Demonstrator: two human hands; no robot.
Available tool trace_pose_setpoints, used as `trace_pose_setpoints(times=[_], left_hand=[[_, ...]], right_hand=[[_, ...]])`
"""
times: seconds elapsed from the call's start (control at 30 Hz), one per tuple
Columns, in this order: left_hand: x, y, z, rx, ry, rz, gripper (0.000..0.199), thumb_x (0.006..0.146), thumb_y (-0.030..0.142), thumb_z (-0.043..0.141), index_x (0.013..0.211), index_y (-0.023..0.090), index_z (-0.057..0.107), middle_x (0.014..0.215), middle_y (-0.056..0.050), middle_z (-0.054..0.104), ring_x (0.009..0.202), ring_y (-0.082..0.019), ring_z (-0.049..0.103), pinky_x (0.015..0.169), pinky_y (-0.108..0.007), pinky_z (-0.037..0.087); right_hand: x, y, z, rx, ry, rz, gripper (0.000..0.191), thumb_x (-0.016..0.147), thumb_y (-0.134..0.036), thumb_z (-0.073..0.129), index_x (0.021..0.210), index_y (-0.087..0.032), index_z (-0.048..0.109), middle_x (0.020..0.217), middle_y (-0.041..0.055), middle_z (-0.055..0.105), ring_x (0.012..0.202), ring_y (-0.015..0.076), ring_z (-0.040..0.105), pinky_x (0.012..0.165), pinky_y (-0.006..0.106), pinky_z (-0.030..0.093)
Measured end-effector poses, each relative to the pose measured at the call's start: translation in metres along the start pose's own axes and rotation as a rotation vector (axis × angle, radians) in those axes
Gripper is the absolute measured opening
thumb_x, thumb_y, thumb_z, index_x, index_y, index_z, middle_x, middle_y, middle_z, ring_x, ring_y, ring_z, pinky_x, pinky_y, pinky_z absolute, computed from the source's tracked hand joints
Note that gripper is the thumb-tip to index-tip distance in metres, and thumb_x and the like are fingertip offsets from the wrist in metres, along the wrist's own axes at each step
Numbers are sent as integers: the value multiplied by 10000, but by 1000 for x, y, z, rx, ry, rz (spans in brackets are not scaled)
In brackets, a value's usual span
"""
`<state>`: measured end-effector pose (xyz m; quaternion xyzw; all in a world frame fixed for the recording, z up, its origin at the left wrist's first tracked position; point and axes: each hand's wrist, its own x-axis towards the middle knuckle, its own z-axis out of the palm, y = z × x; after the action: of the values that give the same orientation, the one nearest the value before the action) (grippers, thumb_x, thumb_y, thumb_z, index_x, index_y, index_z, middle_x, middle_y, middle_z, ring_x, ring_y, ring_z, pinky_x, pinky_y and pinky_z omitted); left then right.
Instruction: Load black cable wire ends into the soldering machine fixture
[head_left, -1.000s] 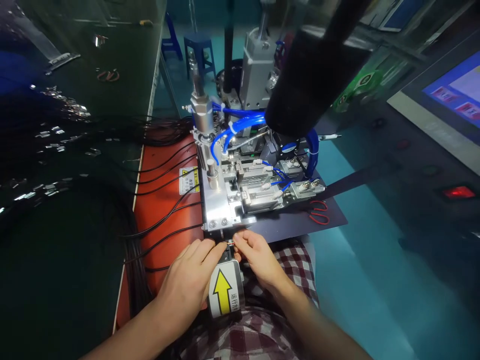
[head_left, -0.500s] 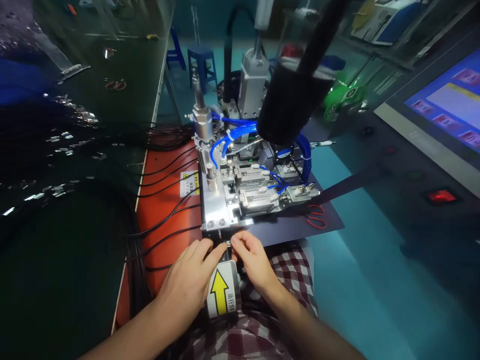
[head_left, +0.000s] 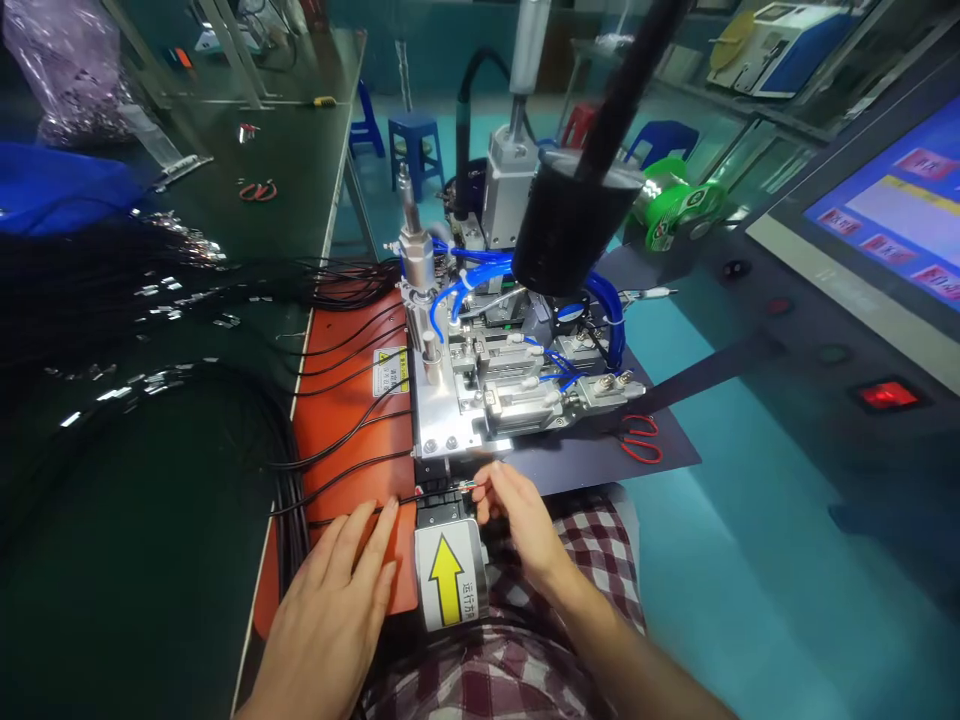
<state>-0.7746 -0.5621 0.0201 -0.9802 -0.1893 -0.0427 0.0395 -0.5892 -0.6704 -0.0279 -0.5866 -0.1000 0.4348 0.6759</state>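
The metal machine (head_left: 450, 400) stands in the middle, with blue air tubes and small cylinders. Several black cables run into its left side across the orange board (head_left: 337, 400). Below, a white label with a yellow arrow (head_left: 448, 585) covers a rounded housing. My left hand (head_left: 337, 575) lies on the orange board, fingers spread, its fingertips at the nearest black cable (head_left: 345, 516). My right hand (head_left: 517, 515) pinches the small end of that cable with thumb and forefinger, just right of the black feed track (head_left: 437, 510).
Bundled black cables (head_left: 281, 470) lie on the dark green table at left. Red-handled scissors (head_left: 641, 440) rest on the grey plate. A black nozzle (head_left: 574, 225) hangs over the machine. A touchscreen (head_left: 900, 200) and a green spool (head_left: 667, 205) are at right.
My left hand has let go at the track, moved left and down, and spread its fingers on the orange board. My right hand stays by the track. The view has shifted slightly.
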Motion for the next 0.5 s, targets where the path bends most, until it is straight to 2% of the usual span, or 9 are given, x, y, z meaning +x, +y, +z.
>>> trace_pose_setpoints(times=[0.13,0.33,0.4,0.5], left_hand=[[0,0,0,-18,1,-22,506,906,239,391,1407,196,332,1254,-142,535,1089,-310,537,793,-465,563],[-5,-2,2,13,49,-34,458,891,230,407,1345,187,457,1232,-126,583,1064,-291,583,773,-408,584],[3,-5,6,11,51,-39,439,896,224,398,1324,179,485,1247,-124,582,1087,-290,577,796,-407,575],[28,-12,6,-6,31,-67,431,916,237,364,1313,116,479,1325,-156,522,1186,-302,505,897,-443,518]], right_hand=[[-6,5,-15,17,85,-7,435,817,-606,507,822,-176,580,703,-8,543,548,115,474,557,263,330],[-20,13,-28,21,141,8,437,796,-608,539,757,-175,577,663,-6,518,528,119,440,525,259,319],[-22,13,-29,22,164,22,410,790,-583,567,749,-176,585,661,-4,519,536,122,439,528,259,325],[-24,9,-28,23,169,22,374,786,-552,589,738,-181,595,662,2,524,550,132,437,542,268,342]])
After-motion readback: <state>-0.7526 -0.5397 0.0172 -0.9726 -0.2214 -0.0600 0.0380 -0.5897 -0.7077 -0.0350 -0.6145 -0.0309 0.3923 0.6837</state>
